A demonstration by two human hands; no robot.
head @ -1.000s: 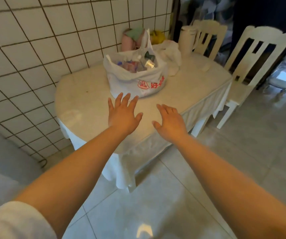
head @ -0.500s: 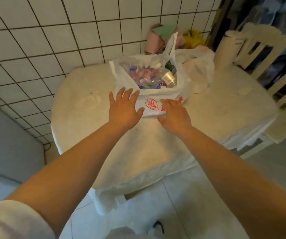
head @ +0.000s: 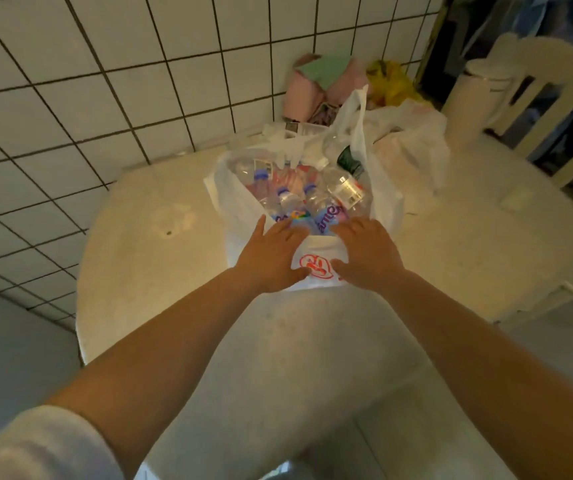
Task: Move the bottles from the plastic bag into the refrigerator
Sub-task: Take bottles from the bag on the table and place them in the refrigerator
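Note:
A white plastic bag [head: 316,268] with a red logo stands open on the round table [head: 160,258]. Inside lie several clear bottles [head: 288,199] with blue caps and pink labels, one bottle with a white label [head: 346,189] and one with a dark green top [head: 348,159]. My left hand [head: 268,258] and my right hand [head: 368,253] both hold the bag's near rim, fingers curled over the edge towards the bottles and thumbs on the bag's front. No refrigerator is in view.
The table stands against a white tiled wall [head: 139,81]. Behind the bag lie another crumpled white bag [head: 413,140], a pink bundle [head: 307,95] and something yellow [head: 390,84]. A white cylinder [head: 473,98] and white chairs [head: 551,98] stand at the right.
I have come closer to the table. Both hands moved forward from above the table's near part to the bag and took hold of its near rim.

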